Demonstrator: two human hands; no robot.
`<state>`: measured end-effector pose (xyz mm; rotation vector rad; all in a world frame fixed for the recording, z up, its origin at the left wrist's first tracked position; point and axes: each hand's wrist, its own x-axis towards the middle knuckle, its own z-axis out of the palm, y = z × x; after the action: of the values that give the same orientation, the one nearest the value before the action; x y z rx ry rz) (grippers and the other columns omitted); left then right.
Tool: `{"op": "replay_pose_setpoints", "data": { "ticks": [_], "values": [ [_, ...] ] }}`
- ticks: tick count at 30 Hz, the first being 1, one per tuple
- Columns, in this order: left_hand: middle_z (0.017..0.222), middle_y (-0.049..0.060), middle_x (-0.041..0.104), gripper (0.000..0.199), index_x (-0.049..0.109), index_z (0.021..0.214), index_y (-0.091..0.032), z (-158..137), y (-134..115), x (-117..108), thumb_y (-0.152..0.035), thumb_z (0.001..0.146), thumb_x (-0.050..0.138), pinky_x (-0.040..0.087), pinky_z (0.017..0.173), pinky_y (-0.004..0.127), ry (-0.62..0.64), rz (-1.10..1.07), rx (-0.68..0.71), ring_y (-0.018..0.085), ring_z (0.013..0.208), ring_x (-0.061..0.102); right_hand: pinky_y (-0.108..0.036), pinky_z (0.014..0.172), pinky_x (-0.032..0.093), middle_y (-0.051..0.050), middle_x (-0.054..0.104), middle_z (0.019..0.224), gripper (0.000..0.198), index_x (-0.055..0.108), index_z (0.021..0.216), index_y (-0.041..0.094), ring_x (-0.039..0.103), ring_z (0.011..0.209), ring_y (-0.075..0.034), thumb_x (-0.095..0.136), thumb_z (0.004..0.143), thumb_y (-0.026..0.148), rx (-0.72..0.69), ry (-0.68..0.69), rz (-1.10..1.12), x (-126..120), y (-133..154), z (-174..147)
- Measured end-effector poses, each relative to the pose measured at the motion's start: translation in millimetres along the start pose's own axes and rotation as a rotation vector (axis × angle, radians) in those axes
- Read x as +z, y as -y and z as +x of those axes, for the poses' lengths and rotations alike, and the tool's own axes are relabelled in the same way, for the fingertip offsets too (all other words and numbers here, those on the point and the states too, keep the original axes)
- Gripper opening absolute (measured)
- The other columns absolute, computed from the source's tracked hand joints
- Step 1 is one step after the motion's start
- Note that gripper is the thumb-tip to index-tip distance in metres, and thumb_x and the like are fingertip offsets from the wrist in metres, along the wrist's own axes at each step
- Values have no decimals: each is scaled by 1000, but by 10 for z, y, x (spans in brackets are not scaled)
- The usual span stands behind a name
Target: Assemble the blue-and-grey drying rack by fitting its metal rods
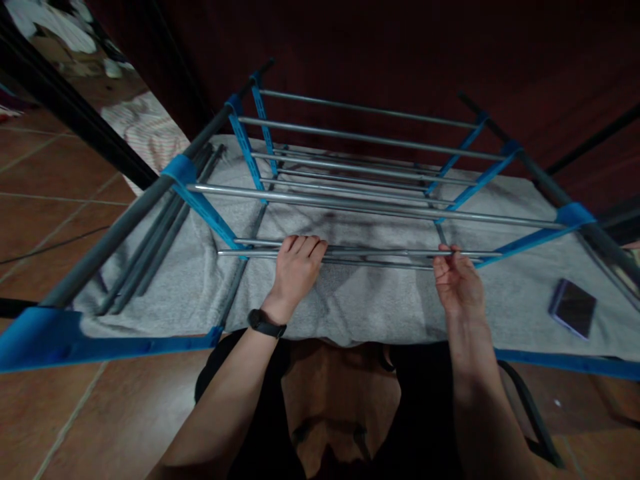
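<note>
While it is held, the rod (373, 252) runs left-to-right.

A rumpled grey cloth (385, 303) bears a metal-tube rack with blue plastic brackets (380, 207), a bundle of loose grey tubes (149, 259) at its left end and a dark-screened smartphone (575, 309) lying at right.

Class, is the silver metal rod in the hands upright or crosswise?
Crosswise: the silver metal rod runs side to side, held by the left hand and right hand.
</note>
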<state>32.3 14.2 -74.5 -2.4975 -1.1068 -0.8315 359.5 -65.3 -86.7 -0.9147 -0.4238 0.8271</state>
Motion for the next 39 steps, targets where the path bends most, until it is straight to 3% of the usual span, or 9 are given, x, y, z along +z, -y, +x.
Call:
{"op": "replay_pose_setpoints", "data": {
  "ticks": [6,11,17,27,34,39],
  "values": [
    [100,8,70,28,67,110,-19,-20,113,-10,-12,92,46,40,83,40,-20,-2,-68,23,88,59,-22,81,60,2,70,102,14,61,71,20,69,93,-9,70,81,15,-8,4,-34,-14,-1,11],
    [97,8,70,32,67,109,-21,-52,214,-61,-10,87,47,38,88,42,-25,-12,-226,25,91,59,-21,83,59,2,69,102,16,60,69,20,68,98,-10,71,79,14,-13,6,-19,3,13,-6],
    [94,7,68,35,67,108,-21,-109,310,-60,-9,81,48,34,95,47,-101,-34,-358,26,92,58,-20,80,60,1,72,97,12,64,75,21,70,88,-8,69,83,14,28,-17,-23,55,44,-24],
    [97,8,66,28,67,98,-23,-197,487,-123,-12,76,53,23,106,61,-227,1,-663,34,115,50,-20,78,61,0,75,91,9,67,80,19,72,83,-9,74,81,14,42,-37,26,62,41,-20],
    [108,7,63,36,65,100,-23,-190,426,-198,-5,71,54,12,112,66,-209,17,-548,33,130,42,-24,81,62,3,74,92,18,62,69,19,72,89,-11,72,77,6,48,-38,101,54,46,-7],
    [121,9,59,41,65,101,-25,-218,439,-198,-3,70,50,16,112,66,-246,-32,-678,33,129,44,-22,79,61,2,73,87,13,65,76,19,72,86,-10,74,77,9,80,-32,101,54,40,21]
  ]
}}
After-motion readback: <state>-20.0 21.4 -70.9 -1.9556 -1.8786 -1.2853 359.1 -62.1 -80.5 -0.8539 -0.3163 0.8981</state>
